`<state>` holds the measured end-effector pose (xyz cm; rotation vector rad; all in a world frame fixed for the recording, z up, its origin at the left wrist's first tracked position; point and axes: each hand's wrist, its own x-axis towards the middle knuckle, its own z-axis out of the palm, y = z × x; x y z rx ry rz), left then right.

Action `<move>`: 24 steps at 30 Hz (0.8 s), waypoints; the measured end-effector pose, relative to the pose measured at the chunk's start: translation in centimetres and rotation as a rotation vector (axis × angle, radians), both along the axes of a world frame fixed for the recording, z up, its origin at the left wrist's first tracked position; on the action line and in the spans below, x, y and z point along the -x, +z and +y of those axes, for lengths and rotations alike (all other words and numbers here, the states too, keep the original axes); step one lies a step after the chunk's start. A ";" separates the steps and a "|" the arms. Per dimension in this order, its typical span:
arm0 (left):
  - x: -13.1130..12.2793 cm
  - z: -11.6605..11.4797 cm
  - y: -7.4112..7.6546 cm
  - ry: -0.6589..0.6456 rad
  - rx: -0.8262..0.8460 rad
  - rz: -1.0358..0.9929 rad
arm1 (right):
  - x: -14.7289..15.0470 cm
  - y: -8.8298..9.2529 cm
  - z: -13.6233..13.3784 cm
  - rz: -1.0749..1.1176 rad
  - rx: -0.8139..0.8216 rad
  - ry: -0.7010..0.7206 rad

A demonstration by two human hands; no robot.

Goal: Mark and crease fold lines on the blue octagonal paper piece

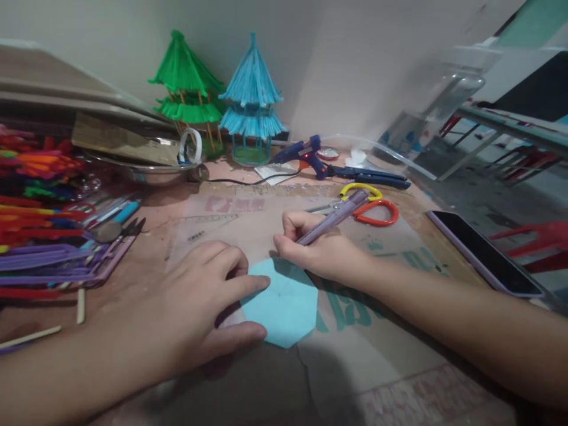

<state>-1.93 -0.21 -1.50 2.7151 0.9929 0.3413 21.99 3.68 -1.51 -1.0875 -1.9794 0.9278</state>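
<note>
A light blue many-sided piece of paper [288, 307] lies flat on the printed sheet covering the table. My left hand [217, 290] rests on its left edge, thumb and forefinger spread apart and pressing it down. At the paper's upper edge, my right hand [310, 242] is closed around a purple-grey pen [335, 217], held slanted as for writing. The pen's tip is hidden behind my fingers. Just beyond the right hand lie scissors [376, 213] with one yellow and one red handle loop.
Behind stand a green model pavilion [189, 89] and a blue one [252, 106]. A blue glue gun [306, 155] and a stapler-like dark tool [370, 176] lie nearby. Pipe cleaners [39, 254] crowd the left, beside a metal bowl [151, 171]. A phone [481, 251] sits right.
</note>
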 end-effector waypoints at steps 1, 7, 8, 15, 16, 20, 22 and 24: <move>0.0 0.0 0.0 0.005 0.010 0.000 | 0.0 0.0 0.0 -0.006 0.003 0.001; 0.1 0.0 -0.4 0.009 -0.004 -0.052 | 0.3 0.0 0.1 -0.003 0.010 0.014; 0.1 0.0 -0.4 0.008 -0.012 -0.054 | 0.3 -0.1 0.1 -0.001 0.011 0.016; 0.1 0.1 0.4 -0.039 -0.062 -0.052 | 0.4 0.0 0.1 0.020 0.012 0.024; 0.1 0.1 0.4 -0.040 -0.057 -0.051 | 0.4 0.0 0.0 0.015 0.019 0.019; 0.2 -0.1 0.5 -0.047 -0.048 -0.041 | 0.5 0.2 0.0 0.000 0.038 -0.003; 0.2 -0.1 0.4 -0.057 -0.065 -0.059 | 0.5 0.2 0.0 0.000 0.040 -0.003; 0.1 -0.2 0.5 -0.065 -0.089 -0.078 | 0.5 0.1 0.0 0.007 0.037 0.005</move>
